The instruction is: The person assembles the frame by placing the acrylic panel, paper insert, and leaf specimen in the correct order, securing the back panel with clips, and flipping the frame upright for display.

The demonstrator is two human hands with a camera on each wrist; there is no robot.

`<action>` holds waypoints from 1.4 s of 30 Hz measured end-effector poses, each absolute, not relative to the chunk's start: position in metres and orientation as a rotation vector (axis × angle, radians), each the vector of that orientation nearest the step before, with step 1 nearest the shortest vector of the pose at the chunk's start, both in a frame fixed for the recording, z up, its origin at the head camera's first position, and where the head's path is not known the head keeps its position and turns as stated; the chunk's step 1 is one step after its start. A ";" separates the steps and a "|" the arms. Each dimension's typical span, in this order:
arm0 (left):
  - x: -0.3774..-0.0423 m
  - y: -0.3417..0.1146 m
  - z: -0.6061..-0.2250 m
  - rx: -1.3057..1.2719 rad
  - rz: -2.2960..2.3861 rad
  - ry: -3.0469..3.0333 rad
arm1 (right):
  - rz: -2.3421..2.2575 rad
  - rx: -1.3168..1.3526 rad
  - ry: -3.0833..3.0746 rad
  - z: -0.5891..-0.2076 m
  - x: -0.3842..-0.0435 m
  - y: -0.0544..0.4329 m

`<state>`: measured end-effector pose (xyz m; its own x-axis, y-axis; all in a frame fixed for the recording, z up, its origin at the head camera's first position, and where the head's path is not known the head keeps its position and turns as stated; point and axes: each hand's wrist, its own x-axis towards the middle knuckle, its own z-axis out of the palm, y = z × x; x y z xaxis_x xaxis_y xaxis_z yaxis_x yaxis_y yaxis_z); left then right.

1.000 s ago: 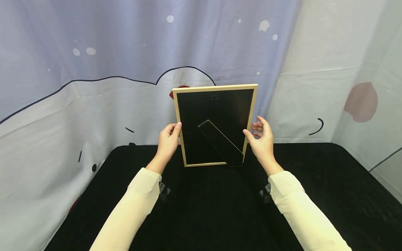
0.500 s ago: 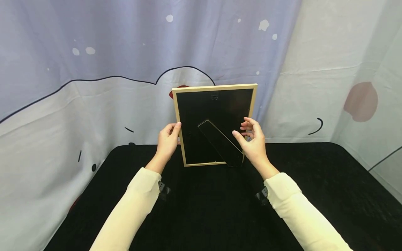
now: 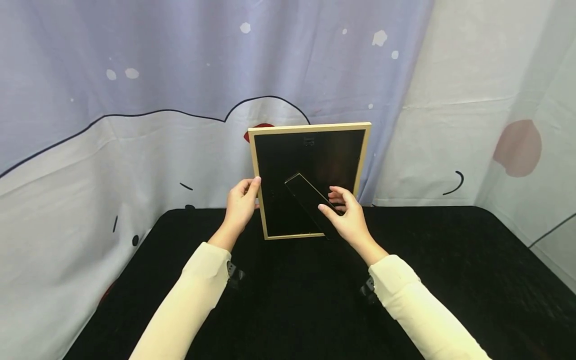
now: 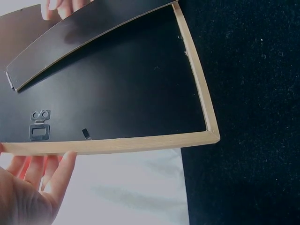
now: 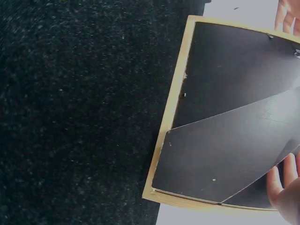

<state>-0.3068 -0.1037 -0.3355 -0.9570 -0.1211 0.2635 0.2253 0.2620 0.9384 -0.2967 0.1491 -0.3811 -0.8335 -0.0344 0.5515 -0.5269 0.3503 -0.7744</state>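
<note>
A picture frame (image 3: 310, 127) with a pale wood rim stands with its black backing board (image 3: 279, 155) toward me. Its black easel stand (image 3: 302, 192) slants down to the lower right across the back. My left hand (image 3: 240, 202) grips the frame's left rim, thumb on the near face. Beside the stand's right edge is my right hand (image 3: 352, 217), fingers loosely bent and thumb apart from them. In the right wrist view, its fingers (image 5: 276, 180) lie along the edge of the stand (image 5: 234, 145); firm contact cannot be told. A metal hanger (image 4: 39, 125) shows on the backing.
Black cloth covers the table (image 3: 288, 300). Behind it hangs a pale grey and lilac curtain (image 3: 180, 75) with printed shapes, close behind the frame. A small dark device (image 3: 235, 272) is strapped at the left wrist, another (image 3: 369, 290) at the right.
My right hand has left the frame's right rim and moved left and down to the stand's edge. The left hand and the frame stay where they were.
</note>
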 end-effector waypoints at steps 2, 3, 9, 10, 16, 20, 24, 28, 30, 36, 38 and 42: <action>-0.306 -0.103 -0.336 -0.098 -1.762 -2.253 | 1.477 0.481 -2.184 -0.384 -0.297 0.150; -0.306 -0.103 -0.336 -0.101 -1.766 -2.253 | 1.472 0.478 -2.187 -0.384 -0.297 0.150; -0.306 -0.102 -0.335 -0.116 -1.787 -2.257 | 1.478 0.450 -2.215 -0.385 -0.291 0.151; -0.305 -0.103 -0.335 -0.116 -1.789 -2.259 | 1.479 0.445 -2.224 -0.385 -0.290 0.152; -0.303 -0.105 -0.335 -0.136 -1.774 -2.280 | 1.447 0.447 -2.276 -0.386 -0.279 0.153; -0.300 -0.107 -0.336 -0.158 -1.765 -2.295 | 1.452 0.456 -2.299 -0.389 -0.272 0.153; -0.297 -0.108 -0.336 -0.179 -1.763 -2.302 | 1.490 0.461 -2.308 -0.390 -0.263 0.154; -0.292 -0.108 -0.336 -0.196 -1.751 -2.303 | 1.507 0.459 -2.311 -0.388 -0.254 0.154; -0.289 -0.108 -0.336 -0.206 -1.748 -2.298 | 1.510 0.459 -2.320 -0.387 -0.250 0.155; -0.283 -0.109 -0.340 -0.252 -1.734 -2.283 | 1.543 0.466 -2.338 -0.386 -0.237 0.155; -0.281 -0.109 -0.341 -0.269 -1.722 -2.274 | 1.559 0.467 -2.341 -0.386 -0.233 0.155; -0.277 -0.109 -0.344 -0.296 -1.694 -2.269 | 1.575 0.466 -2.351 -0.386 -0.225 0.155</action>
